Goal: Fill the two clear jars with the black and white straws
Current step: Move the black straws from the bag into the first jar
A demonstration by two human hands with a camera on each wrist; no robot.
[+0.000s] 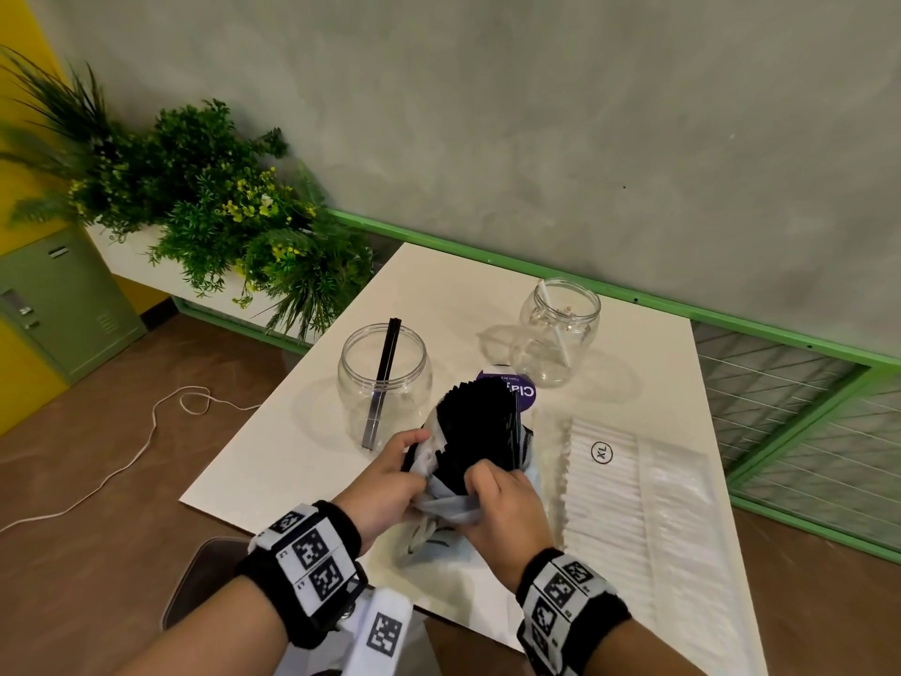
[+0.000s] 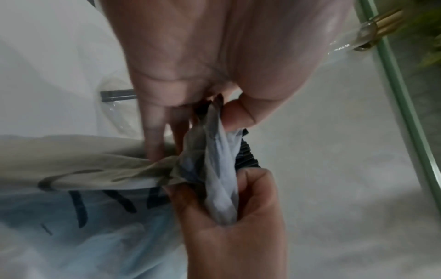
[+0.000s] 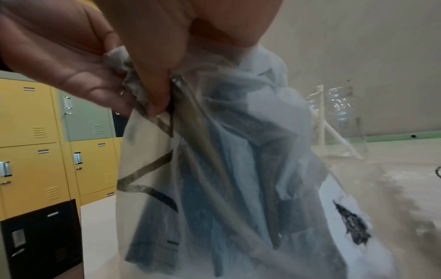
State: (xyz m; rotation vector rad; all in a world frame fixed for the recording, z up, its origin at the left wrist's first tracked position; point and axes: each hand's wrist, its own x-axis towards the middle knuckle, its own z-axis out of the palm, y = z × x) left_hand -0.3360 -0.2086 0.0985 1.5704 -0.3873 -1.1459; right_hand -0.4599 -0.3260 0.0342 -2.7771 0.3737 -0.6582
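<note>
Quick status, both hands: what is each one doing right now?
Left hand: closed, pinching the plastic bag of black straws.
Right hand: closed, gripping the same bag's bunched plastic.

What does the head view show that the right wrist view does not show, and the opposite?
Only the head view: the jar with black straws, the pack of white straws marked XL, the plants, and the left hand gripping the plastic bag.

Only the right wrist view: yellow and green lockers behind the bag.

Both share: the right hand pinching the bunched bag, the black straws in it, and the jar holding a white straw.
</note>
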